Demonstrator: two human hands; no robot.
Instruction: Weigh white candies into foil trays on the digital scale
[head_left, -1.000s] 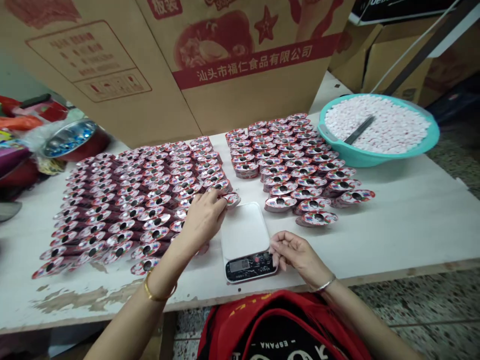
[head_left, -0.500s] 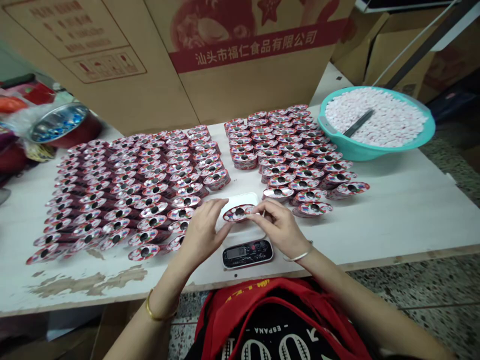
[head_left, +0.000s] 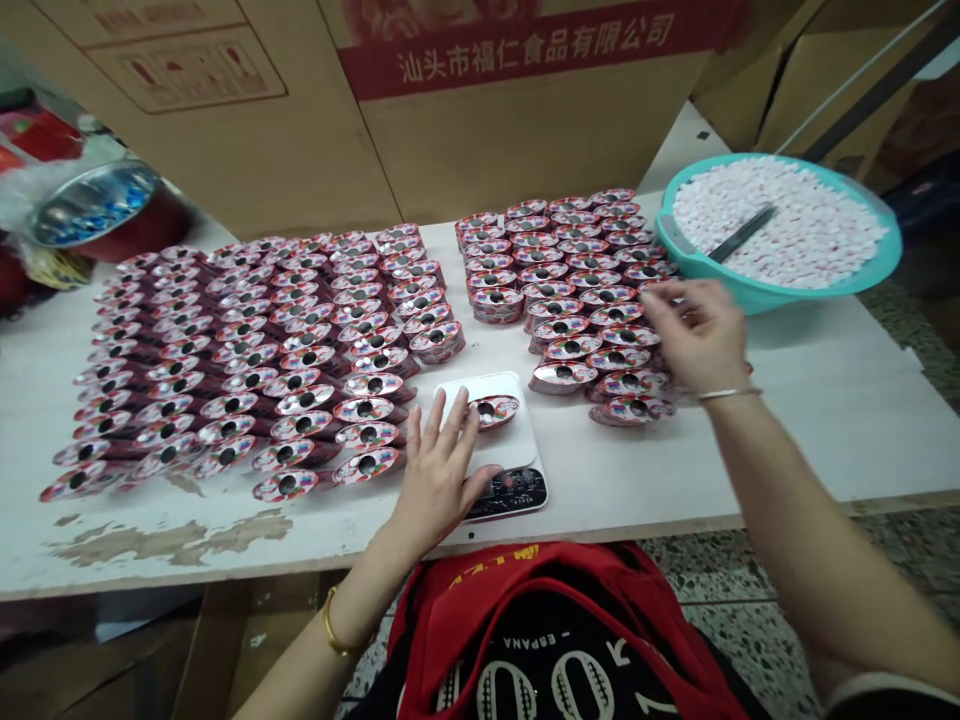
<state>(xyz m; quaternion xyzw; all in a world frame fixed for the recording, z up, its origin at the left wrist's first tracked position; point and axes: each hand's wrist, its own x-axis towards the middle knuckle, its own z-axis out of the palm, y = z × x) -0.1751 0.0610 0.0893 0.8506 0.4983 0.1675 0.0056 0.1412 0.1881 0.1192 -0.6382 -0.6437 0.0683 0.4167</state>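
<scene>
A red-and-white printed packet (head_left: 493,411) with an oval top and a dark round spot stands on the white platform of a small digital scale (head_left: 510,491). My left hand (head_left: 439,465) is open, fingers spread, with fingertips at the packet's left end. It covers part of the scale's black display panel. Farther right, my right hand (head_left: 697,335) is in the air over the right-hand group of packets (head_left: 592,272). Its fingers are curled in with the tips close to the thumb; motion blurs them slightly, and anything between them is hidden.
Many similar packets (head_left: 304,360) stand in rows on the left of the white table (head_left: 817,400). A turquoise basin (head_left: 780,290) of small white pieces, with a dark flat tool (head_left: 742,234) in it, stands at right. Behind rises a large cardboard box (head_left: 525,150); a metal bowl (head_left: 97,210) sits far left.
My right hand has left the packet and moved right and up towards the basin. My left hand has opened and shifted lower, over the display. The view has shifted slightly.
</scene>
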